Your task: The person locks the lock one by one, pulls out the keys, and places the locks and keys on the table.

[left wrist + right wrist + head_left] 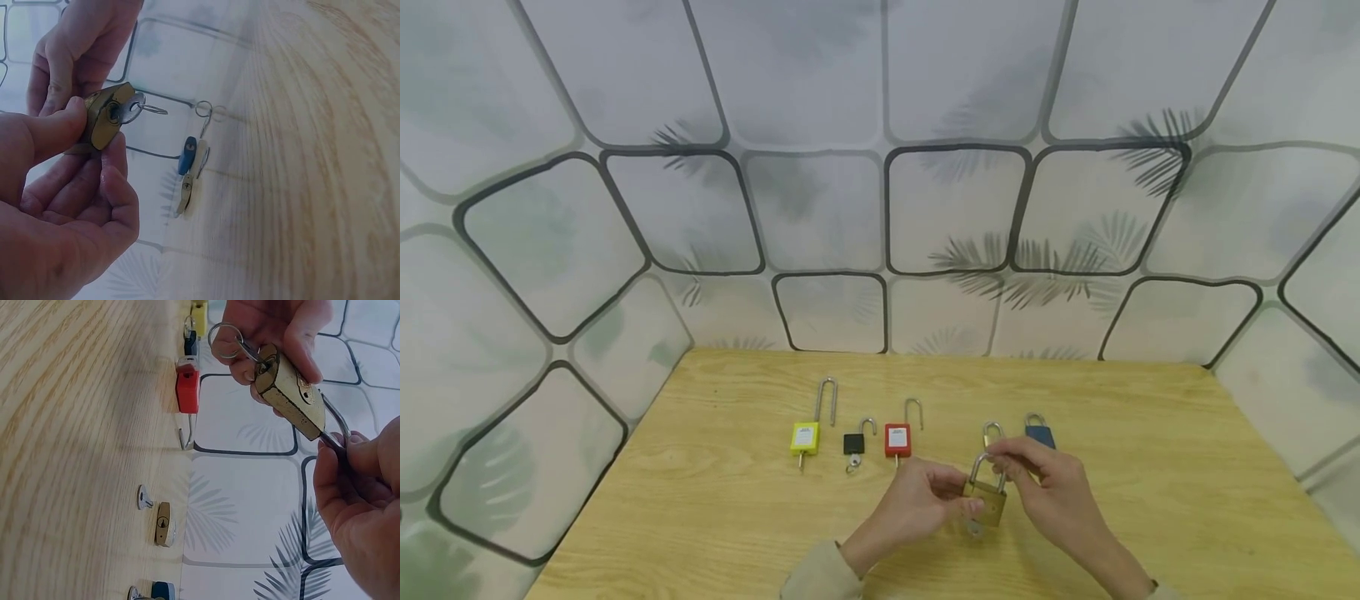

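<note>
A large brass padlock (987, 503) is held up off the table between both hands. My left hand (923, 498) grips its body, the thumb on one face and fingers on the other. With thumb and fingertips, my right hand (1051, 482) pinches the curve of its steel shackle (337, 414). Whether both shackle legs sit in the body, I cannot tell. In the keyhole at the bottom is a key (131, 107) with a wire ring (154, 109). Behind the right hand are a smaller brass padlock (164, 524) and a blue padlock (1040, 434); the hand partly hides them in the head view.
Left of the hands, a yellow padlock (805, 438), a black padlock (853, 444) and a red padlock (897, 440) lie in a row, shackles open, keys in. Beside the smaller brass padlock is a loose-looking key (144, 497). A patterned curtain (955, 208) surrounds the wooden table (715, 517).
</note>
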Motion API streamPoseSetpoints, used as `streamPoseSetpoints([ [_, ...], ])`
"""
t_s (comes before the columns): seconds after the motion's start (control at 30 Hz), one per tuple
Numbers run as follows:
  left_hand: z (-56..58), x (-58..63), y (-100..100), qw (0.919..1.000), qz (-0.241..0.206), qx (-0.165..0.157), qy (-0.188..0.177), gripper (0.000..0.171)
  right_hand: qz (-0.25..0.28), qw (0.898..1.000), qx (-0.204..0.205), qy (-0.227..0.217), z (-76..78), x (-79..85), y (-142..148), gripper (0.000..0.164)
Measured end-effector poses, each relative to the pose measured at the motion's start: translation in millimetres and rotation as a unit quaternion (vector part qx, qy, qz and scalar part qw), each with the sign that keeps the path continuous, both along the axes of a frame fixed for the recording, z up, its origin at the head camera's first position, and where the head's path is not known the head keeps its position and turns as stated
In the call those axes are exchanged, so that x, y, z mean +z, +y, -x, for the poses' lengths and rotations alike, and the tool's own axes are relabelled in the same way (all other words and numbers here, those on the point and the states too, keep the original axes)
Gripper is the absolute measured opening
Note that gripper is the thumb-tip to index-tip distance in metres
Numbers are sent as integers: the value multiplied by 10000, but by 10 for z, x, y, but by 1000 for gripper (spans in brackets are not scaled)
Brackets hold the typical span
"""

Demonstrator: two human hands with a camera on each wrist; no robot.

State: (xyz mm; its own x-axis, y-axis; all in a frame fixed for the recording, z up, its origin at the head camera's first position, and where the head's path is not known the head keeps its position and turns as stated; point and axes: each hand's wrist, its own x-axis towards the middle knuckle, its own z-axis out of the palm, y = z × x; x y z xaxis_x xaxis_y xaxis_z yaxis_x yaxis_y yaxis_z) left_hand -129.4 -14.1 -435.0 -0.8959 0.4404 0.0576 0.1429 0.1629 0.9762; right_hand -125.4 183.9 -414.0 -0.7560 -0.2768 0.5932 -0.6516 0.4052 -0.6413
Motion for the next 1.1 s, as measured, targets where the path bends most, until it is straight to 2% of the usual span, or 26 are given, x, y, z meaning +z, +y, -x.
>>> streamPoseSetpoints([
  [0.23, -9, -11, 1, 10000, 28, 25, -1, 22, -63, 9999, -23, -134, -6, -18, 6, 33],
  [0.33, -1, -13, 4, 10000, 30, 44, 1, 21, -125, 9999, 5, -37, 3, -24, 6, 38],
  [0.47, 20, -4, 6, 9999, 43, 140, 83, 17, -277, 9990, 173, 299, 20, -17, -10, 45],
  [0.6, 50, 7, 6, 9995, -62, 289, 111, 15, -600, 9951, 434, 650, 11, -4, -27, 63],
  [0.77, 73, 40, -5, 9989, -160, 432, 113, 16, -1151, 9893, 673, 598, -15, -3, -40, 90],
  [0.97, 91, 79, -7, 9976, -137, 682, 54, 19, -2089, 9742, 614, 592, 2, 3, -53, 105],
  [1.1, 99, 78, -6, 9973, -208, 704, 28, 19, -2431, 9672, 484, 553, 14, 10, -57, 108],
])
